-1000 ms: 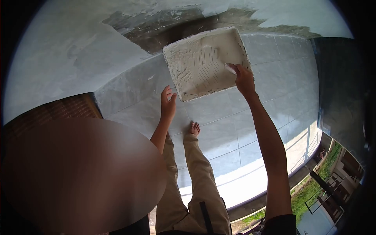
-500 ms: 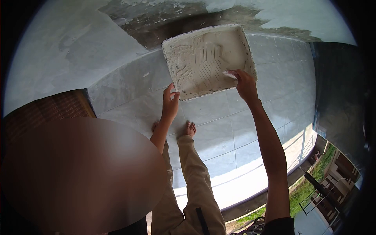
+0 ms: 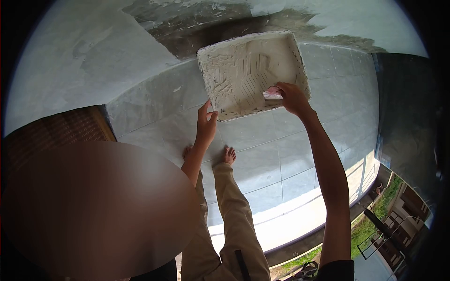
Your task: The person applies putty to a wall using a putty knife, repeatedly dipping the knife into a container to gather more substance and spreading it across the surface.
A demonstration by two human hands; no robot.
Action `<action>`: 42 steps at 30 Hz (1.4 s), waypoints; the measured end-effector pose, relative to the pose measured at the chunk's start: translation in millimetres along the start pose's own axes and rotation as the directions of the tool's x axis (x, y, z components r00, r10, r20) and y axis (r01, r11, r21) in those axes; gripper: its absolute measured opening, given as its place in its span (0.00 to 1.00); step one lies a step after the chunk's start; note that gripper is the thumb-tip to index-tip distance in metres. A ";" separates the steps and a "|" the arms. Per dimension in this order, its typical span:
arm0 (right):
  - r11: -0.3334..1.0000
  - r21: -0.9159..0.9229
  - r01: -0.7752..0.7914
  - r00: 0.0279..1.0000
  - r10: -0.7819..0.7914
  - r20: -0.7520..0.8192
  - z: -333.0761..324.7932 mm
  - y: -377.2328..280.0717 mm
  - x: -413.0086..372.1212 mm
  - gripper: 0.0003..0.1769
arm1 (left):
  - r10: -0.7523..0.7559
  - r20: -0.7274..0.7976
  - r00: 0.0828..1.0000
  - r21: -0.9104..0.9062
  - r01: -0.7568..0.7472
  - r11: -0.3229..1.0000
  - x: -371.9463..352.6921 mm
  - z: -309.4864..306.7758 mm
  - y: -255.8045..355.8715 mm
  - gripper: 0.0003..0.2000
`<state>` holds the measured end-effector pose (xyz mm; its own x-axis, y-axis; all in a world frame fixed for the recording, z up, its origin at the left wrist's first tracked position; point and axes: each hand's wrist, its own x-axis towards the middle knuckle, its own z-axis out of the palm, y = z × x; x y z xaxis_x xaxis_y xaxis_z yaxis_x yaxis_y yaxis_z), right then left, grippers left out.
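Note:
A square paint tray, its rim crusted, lies tilted across the view and holds a cream-coloured paste over a ridged bottom. At its near left corner, my left hand grips the rim, the thumb at the corner and the fingers along the outer side. My right hand reaches over the near right part of the tray. Pinched in its fingers is a small flat pink-and-white scraper smeared with paste, held low above the ridges. My fingers hide its right end.
My bare foot stands on the grey tiled floor just short of the tray. Behind the tray is a wall with a dark bare patch. A brown woven panel is at left, a dark surface at right.
My right hand has drawn the scraper slightly toward me and turned it, so its pink flat face now shows. My left hand stays at the tray's corner.

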<state>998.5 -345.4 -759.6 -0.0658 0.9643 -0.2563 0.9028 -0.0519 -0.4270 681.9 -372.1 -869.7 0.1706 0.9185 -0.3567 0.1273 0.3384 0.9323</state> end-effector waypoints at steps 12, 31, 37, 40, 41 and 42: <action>0.999 -0.042 -0.035 0.957 0.046 0.285 -14.2 -9.8 27.9 0.12 | -0.043 0.001 0.999 -0.057 0.043 0.997 -1.5 0.1 6.6 0.26; 0.927 -0.374 -0.043 0.863 0.222 0.453 -16.0 -49.2 61.6 0.14 | 0.024 0.025 0.999 -0.045 -0.023 0.999 -3.3 -4.1 7.0 0.26; 0.906 -0.418 -0.067 0.855 0.268 0.444 -20.0 -44.7 68.7 0.14 | 0.019 0.027 0.999 -0.034 -0.019 0.999 -4.8 -4.5 9.2 0.27; 0.869 -0.490 -0.077 0.787 0.355 0.505 -30.8 -36.4 79.2 0.18 | -0.009 0.066 0.998 -0.041 0.012 0.999 -5.5 -6.2 8.2 0.27; 0.899 -0.432 -0.074 0.799 0.313 0.513 -35.3 -29.6 78.8 0.18 | 0.010 0.069 0.998 -0.060 -0.006 0.998 -5.2 -6.1 5.0 0.27; 0.925 -0.373 -0.069 0.812 0.269 0.518 -37.4 -24.1 78.3 0.18 | 0.030 0.070 0.997 -0.078 -0.025 0.997 -4.8 -6.0 1.7 0.27</action>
<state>987.5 -258.9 -737.0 -0.0305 0.6343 -0.7725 0.9984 -0.0180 -0.0542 675.4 -374.7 -866.0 0.2419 0.9118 -0.3319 0.0465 0.3307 0.9426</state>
